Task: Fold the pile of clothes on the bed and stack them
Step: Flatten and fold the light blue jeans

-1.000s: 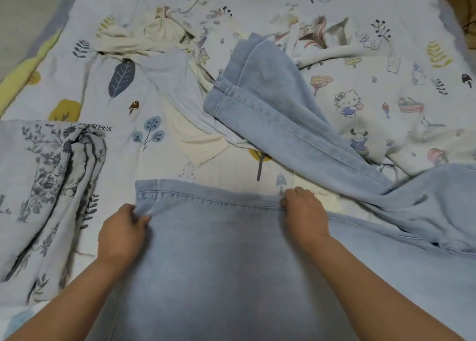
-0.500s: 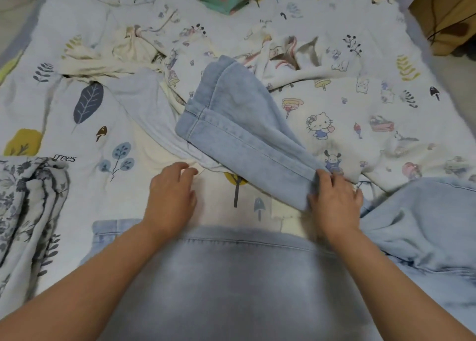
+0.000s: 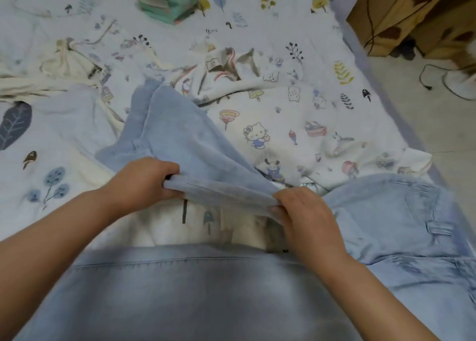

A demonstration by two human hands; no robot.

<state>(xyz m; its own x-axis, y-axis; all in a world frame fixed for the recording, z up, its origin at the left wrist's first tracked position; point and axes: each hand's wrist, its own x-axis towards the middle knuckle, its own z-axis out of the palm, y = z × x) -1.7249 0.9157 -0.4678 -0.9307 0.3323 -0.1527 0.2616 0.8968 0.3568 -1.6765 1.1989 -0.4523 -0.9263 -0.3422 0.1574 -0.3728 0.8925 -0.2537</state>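
Left hand (image 3: 140, 183) and right hand (image 3: 306, 212) both grip the far leg of the light blue jeans (image 3: 195, 145), lifted off the bed (image 3: 296, 26). Near leg lies flat below.

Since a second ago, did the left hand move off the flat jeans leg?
Yes. The left hand went from the flat leg's hem up the bed to the other leg, gripping its edge beside the right hand.

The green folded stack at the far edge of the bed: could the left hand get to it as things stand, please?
Probably not yet: the left hand grips the jeans leg, and the green stack lies far beyond.
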